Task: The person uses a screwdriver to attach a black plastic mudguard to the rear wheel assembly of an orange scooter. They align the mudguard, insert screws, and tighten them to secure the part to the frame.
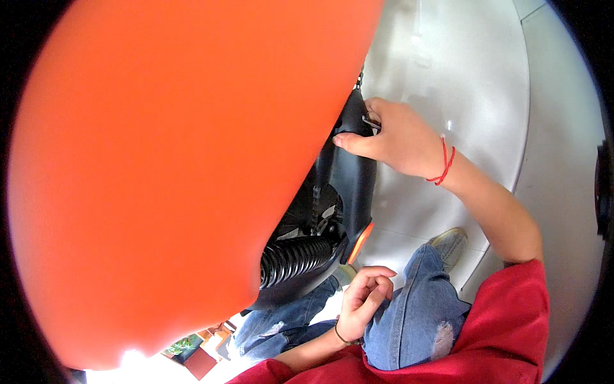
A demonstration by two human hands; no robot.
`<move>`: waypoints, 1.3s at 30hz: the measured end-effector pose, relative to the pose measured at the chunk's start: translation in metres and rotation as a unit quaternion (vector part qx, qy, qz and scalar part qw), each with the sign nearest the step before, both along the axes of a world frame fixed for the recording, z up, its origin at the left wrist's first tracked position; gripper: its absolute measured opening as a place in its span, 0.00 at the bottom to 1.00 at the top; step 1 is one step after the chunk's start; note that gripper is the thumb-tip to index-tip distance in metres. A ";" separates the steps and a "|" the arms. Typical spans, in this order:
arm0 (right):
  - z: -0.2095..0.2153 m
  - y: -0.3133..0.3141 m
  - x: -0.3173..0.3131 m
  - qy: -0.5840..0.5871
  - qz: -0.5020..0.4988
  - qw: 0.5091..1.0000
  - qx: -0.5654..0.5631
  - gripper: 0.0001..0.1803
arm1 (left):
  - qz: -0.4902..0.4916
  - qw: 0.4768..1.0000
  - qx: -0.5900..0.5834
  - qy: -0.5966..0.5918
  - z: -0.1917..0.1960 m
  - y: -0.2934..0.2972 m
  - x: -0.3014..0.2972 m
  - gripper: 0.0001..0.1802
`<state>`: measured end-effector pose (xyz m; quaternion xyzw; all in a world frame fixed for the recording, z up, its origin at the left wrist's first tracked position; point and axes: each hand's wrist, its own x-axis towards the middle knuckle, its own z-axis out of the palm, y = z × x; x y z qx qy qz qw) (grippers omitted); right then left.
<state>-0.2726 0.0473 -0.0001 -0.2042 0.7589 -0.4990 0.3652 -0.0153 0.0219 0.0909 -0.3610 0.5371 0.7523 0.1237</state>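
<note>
My right hand [400, 137], with a red string at the wrist, reaches up to a black plastic cover [355, 173]. Its thumb presses on the cover, and the fingers curl round at the far side, partly hidden. Between thumb and fingers shows the end of a small shiny metal rod [371, 121]; the rest of it is covered by the hand. My left hand [366, 297] lies by my bent knee, fingers loosely curled and apart, with nothing seen in it. A black coil spring [297, 261] sits below the cover, beside dark mechanical parts.
A large smooth orange panel [166, 173] fills the left and hides much behind it. A piece of chain [359, 80] shows above the cover. My jeans-clad knee [409, 307] is close below. Pale floor [454, 83] lies to the right, with a dark object [602, 189] at the far edge.
</note>
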 end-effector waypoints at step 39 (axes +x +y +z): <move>0.025 0.124 0.090 0.163 -0.283 0.938 -0.115 0.17 | 0.006 0.992 0.078 0.098 -0.039 0.036 -0.150 0.13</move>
